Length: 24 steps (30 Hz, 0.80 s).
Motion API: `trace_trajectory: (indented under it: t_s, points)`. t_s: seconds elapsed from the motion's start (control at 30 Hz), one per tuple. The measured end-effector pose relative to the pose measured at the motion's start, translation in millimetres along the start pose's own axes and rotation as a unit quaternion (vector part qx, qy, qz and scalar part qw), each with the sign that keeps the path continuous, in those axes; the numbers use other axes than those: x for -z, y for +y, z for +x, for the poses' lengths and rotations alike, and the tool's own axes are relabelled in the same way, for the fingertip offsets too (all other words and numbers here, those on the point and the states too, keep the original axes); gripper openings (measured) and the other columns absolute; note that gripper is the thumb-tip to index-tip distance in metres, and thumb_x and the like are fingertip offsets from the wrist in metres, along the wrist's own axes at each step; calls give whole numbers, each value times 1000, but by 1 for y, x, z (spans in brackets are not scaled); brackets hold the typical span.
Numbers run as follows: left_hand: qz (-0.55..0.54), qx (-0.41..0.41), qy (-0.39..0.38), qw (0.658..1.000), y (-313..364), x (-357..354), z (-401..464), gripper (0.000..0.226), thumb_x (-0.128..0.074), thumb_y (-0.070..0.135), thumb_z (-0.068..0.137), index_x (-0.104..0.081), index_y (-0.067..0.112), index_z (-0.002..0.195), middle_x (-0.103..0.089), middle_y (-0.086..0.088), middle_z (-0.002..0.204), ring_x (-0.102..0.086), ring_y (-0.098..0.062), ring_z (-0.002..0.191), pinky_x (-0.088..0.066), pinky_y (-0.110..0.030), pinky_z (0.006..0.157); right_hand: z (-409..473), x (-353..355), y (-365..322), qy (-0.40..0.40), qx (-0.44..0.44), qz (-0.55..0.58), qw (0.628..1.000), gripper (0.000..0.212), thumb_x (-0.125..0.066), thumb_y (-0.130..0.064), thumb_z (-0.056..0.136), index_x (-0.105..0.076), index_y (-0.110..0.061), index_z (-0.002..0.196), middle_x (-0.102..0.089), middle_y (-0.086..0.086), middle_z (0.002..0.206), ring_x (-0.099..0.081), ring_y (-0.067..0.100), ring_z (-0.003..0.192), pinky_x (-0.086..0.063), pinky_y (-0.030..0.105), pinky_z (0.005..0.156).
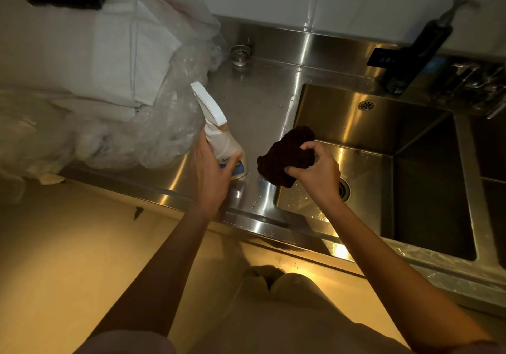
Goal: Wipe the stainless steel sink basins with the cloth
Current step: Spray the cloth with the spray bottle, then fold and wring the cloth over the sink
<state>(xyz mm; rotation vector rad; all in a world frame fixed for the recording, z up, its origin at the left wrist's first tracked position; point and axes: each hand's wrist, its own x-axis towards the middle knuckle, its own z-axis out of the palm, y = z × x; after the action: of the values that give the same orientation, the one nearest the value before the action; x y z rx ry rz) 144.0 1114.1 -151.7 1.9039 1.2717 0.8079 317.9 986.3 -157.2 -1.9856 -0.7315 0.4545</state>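
A dark bunched cloth (284, 154) hangs over the left rim of the stainless steel sink basin (410, 140); my right hand (315, 170) grips it from the right. The basin's drain (343, 189) shows just behind that hand, with water drops on the basin floor. A white spray bottle (221, 137) stands on the steel drainboard (260, 102) left of the basin. My left hand (210, 167) is around the bottle's lower body, thumb on its label. A second basin (492, 162) lies at the far right edge.
Clear plastic bags (175, 123) and folded white cloths (117, 60) crowd the counter to the left. A loose drain strainer (241, 55) sits at the back of the drainboard. A dark faucet (419, 50) rises behind the basin, with metal utensils (476, 82) to its right.
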Motion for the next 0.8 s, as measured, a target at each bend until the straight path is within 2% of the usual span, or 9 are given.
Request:
trace_trajectory:
  t_s: [0.1,0.2,0.3,0.37,0.43,0.5,0.63,0.7,0.8]
  points:
    - [-1,-24,58,998,3,1,-11,81,-74,30,83,-26,14,147,-36,-7,147,-36,-20,136,-40,-50,109,-2,2,1,-2,1,2,1000,56,-85,-22,62,-50,-44,99,-54,-10,114,-56,13,106,-55,25,76]
    - [40,-100,132,985,6,0,-30,68,-68,23,88,-34,7,144,-39,-14,145,-34,-16,133,-39,-45,110,-4,6,2,-6,5,1,1000,56,-85,-22,63,-49,-45,99,-54,-11,114,-56,12,106,-56,26,76]
    - [102,-190,148,965,10,-3,-48,49,-60,19,88,-47,3,133,-50,-18,136,-46,-29,127,-43,-53,102,-6,10,2,-7,10,2,1000,56,-85,-22,62,-49,-46,97,-55,-11,113,-58,13,105,-57,27,76]
    - [124,-247,136,951,14,-7,-54,39,-58,15,87,-55,2,124,-56,-17,129,-51,-32,121,-44,-54,98,-7,14,2,-7,12,6,1000,56,-85,-22,61,-49,-46,96,-56,-10,112,-59,14,104,-58,31,77]
    - [134,-286,106,943,20,-10,-56,33,-62,8,85,-60,1,117,-59,-16,125,-53,-30,118,-45,-53,96,-8,20,1,-5,14,8,1000,56,-85,-22,60,-50,-47,95,-56,-11,110,-59,13,103,-58,36,80]
    - [147,-294,48,943,28,-14,-56,35,-64,9,86,-60,5,120,-58,-13,127,-51,-25,119,-45,-48,98,-10,28,1,-2,20,11,1000,57,-85,-22,60,-49,-48,95,-56,-13,109,-58,12,104,-58,38,81]
    - [134,-259,-98,951,48,-28,-52,51,-56,33,92,-43,20,140,-42,-2,143,-41,-17,130,-35,-36,105,-16,53,4,17,36,21,999,58,-85,-20,59,-49,-48,95,-54,-13,106,-56,9,100,-58,36,80]
    - [135,-281,-153,938,61,-38,-48,61,-57,42,90,-36,26,145,-36,2,147,-38,-15,132,-33,-35,106,-19,71,8,29,40,30,998,58,-84,-18,58,-50,-47,95,-55,-10,105,-58,10,99,-57,38,81]
    - [140,-347,-235,897,84,-56,-46,80,-70,46,81,-31,25,148,-33,-1,150,-37,-18,134,-33,-41,110,-25,100,13,53,37,34,997,55,-84,-19,59,-52,-45,96,-57,-8,107,-58,11,100,-57,37,82]
